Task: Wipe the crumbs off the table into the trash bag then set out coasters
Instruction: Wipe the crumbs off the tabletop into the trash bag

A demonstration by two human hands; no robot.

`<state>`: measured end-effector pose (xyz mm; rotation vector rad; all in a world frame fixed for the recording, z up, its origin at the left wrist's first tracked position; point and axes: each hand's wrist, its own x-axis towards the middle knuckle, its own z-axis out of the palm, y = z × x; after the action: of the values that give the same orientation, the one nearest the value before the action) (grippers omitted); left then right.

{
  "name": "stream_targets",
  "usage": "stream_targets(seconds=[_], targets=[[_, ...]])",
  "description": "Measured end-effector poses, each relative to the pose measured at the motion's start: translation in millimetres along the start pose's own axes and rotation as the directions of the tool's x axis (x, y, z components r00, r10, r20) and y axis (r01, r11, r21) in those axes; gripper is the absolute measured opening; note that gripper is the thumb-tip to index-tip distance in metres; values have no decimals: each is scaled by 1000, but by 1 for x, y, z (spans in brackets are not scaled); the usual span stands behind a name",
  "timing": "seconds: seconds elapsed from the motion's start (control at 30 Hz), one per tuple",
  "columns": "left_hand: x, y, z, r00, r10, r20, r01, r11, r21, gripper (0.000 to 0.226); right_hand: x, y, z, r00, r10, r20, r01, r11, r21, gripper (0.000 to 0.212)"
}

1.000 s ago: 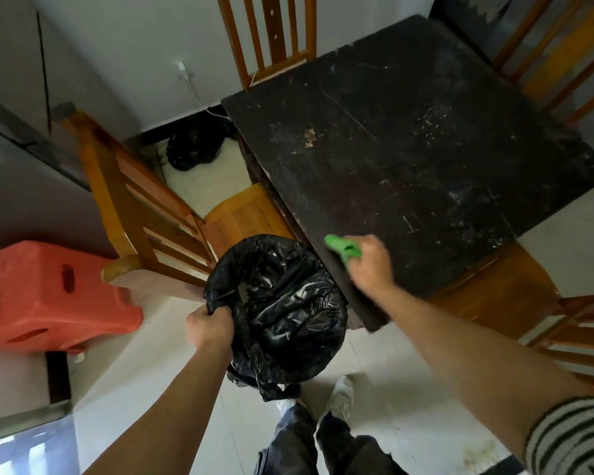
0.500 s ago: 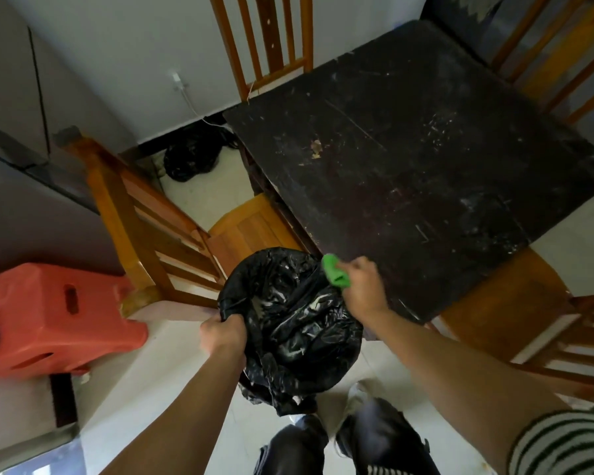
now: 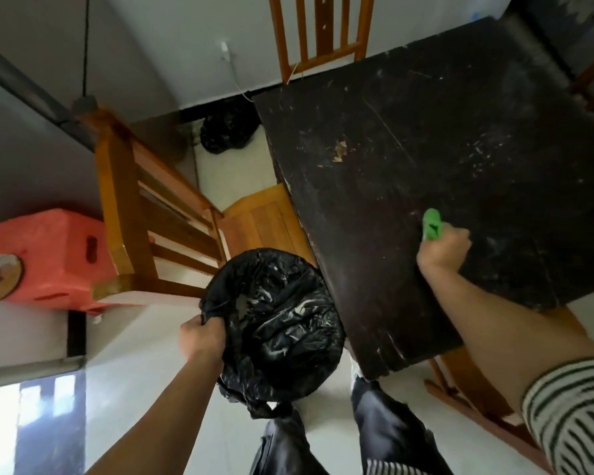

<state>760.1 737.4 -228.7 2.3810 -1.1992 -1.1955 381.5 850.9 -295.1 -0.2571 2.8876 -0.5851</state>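
Left hand (image 3: 199, 341) gripping the rim of a crinkled black plastic trash bag (image 3: 282, 323) hanging just beside the scuffed dark wooden bench (image 3: 426, 149), right hand (image 3: 444, 248) clutching a bright green cloth (image 3: 432, 224) and resting on the benchtop near its front edge

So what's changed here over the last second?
The right hand, gripping the green cloth, has moved from over the trash bag back onto the table. The left hand still holds the bag's rim beside the table edge.

No readable text, labels, brands or numbers anywhere (surfaces plain or blurred).
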Motion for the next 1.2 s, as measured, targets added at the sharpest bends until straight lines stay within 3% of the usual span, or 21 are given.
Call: stream_targets(seconds=[0.07,0.1,0.2,0.23,0.27,0.3,0.4,0.53,0.6,0.67,0.7,0.77,0.87,0.9,0.93,0.97,1.03,1.1,1.2], targets=[[-7,-3,2,999,-28,-37,28,999,19,11,-47,-11,17,950,-302,76,300,953,36,28],[-13,-4,4,997,-45,-57,46,999,20,13,-74,-13,23,878,-455,150,446,891,87,37],[-24,-3,4,994,-59,-89,60,998,16,12,-147,-11,32,553,-728,405,693,671,262,57],[-28,-1,3,993,-59,-103,61,998,13,12,-157,-11,33,435,-761,481,707,620,341,58],[-31,0,3,992,-50,-115,52,999,16,13,-160,-15,33,366,-770,522,676,606,420,57],[-34,2,3,992,-37,-122,39,999,17,14,-155,-23,32,364,-765,531,620,625,475,54],[-40,3,2,988,-28,-150,28,1000,2,17,-103,-67,33,537,-729,424,523,682,510,39],[-43,-2,4,984,-64,-164,62,998,-18,17,8,-136,42,684,-676,274,622,737,265,37],[-41,-6,6,984,-64,-169,62,998,-15,13,40,-155,47,754,-573,320,570,814,113,38],[-38,-10,6,983,-71,-172,70,997,-9,11,29,-158,51,766,-516,384,545,837,38,38],[-37,-11,6,982,-76,-173,76,997,-9,11,12,-154,53,734,-554,392,586,809,44,37],[-35,-12,7,981,-86,-175,85,996,-12,11,-36,-128,57,571,-708,417,721,674,157,41],[-35,-11,8,980,-109,-168,103,994,-39,13,-101,-78,51,166,-808,565,852,406,330,42],[-36,-9,8,979,-109,-169,103,994,-48,14,-110,-67,48,61,-805,590,856,346,384,42],[-37,-8,9,979,-106,-173,99,994,-49,15,-112,-61,48,28,-798,603,828,356,433,42],[-37,-5,9,979,-101,-176,93,994,-52,16,-107,-66,44,84,-790,607,772,437,462,42],[-38,-2,9,979,-93,-183,84,995,-54,19,-81,-86,38,320,-757,569,617,623,482,31],[-38,-2,10,979,-91,-184,83,995,-52,20,-36,-112,29,546,-713,441,546,701,458,23],[-35,-5,11,980,-93,-176,86,995,-47,17,53,-136,19,733,-626,266,590,780,207,23]])
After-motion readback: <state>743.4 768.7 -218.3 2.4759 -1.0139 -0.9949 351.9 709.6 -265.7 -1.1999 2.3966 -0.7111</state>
